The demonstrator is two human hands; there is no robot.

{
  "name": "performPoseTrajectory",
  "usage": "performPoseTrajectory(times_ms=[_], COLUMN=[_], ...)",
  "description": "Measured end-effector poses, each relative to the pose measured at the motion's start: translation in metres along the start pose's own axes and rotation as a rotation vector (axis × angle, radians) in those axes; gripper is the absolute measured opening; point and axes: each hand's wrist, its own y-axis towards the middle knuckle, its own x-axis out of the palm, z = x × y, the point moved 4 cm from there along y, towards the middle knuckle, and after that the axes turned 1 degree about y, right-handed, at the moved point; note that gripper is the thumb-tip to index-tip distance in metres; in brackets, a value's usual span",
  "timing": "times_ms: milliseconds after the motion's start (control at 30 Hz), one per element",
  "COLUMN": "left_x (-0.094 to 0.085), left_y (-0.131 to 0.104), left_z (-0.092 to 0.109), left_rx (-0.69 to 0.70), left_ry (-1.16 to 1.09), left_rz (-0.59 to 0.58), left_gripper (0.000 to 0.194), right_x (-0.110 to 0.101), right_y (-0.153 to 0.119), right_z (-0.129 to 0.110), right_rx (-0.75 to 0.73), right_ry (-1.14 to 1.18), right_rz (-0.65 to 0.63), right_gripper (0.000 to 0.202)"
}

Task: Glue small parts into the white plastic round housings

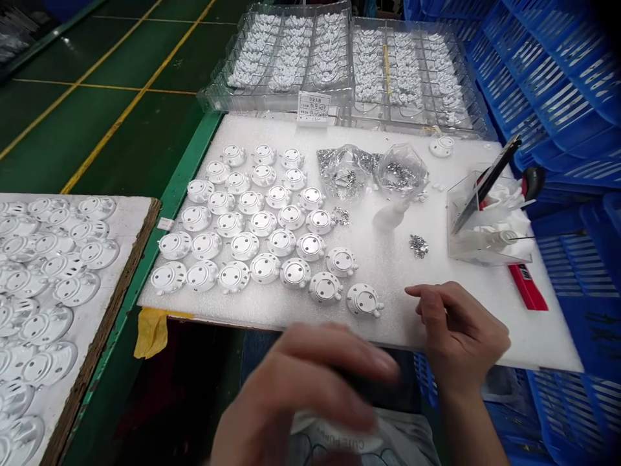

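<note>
Blue slatted plastic crates (563, 84) stand piled on the right; straight yellow lines (140, 96) cross the dark green floor (145, 145), and 1 crumpled yellow scrap (151, 331) hangs down.

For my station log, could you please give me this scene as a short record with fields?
Left hand: blurred in the foreground, grip unclear
Right hand: fingers curled, at the board's near edge, nothing visibly held
Nearest piece: round white piece, left of the right hand
Work surface: white foam board, with rows of similar pieces at left
Small metallic parts: two loose heaps, more in clear plastic bags
Right side: clear box of tools, red object
Behind: clear trays of white parts
</note>
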Motion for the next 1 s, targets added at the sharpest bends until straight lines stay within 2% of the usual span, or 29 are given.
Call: performPoseTrajectory(times_ms=[67,167,267,433,567,767,1000], left_x=[0.001,-0.002,0.000,0.017,0.027,0.028,0.028], left_y=[0.008,0.015,0.018,0.021,0.020,0.020,0.019], left_z=[-0.014,-0.035,-0.048,-0.054,-0.060,-0.062,-0.062], left_rx=[0.059,0.127,0.136,0.147,0.115,0.095,0.066], left_ry=[-0.030,0.223,0.379,0.514,0.622,0.654,0.617], left_rz=[-0.041,0.009,0.037,-0.027,-0.099,-0.115,-0.116], left_gripper=[0.013,0.029,0.029,0.021,0.031,0.038,0.030], right_x=[0.000,0.000,0.001,0.000,0.000,-0.001,0.001], right_y=[0.000,0.001,0.001,0.001,0.000,0.000,0.001], right_z=[0.000,-0.001,-0.002,-0.002,-0.003,-0.002,-0.002], right_rx=[-0.011,-0.026,-0.019,-0.005,0.020,0.019,0.034], right_ry=[0.007,0.006,0.000,-0.019,-0.018,-0.023,-0.019], right_rz=[-0.001,0.004,0.001,0.016,0.011,0.004,0.012], right_gripper=[0.018,0.018,0.018,0.020,0.020,0.022,0.023])
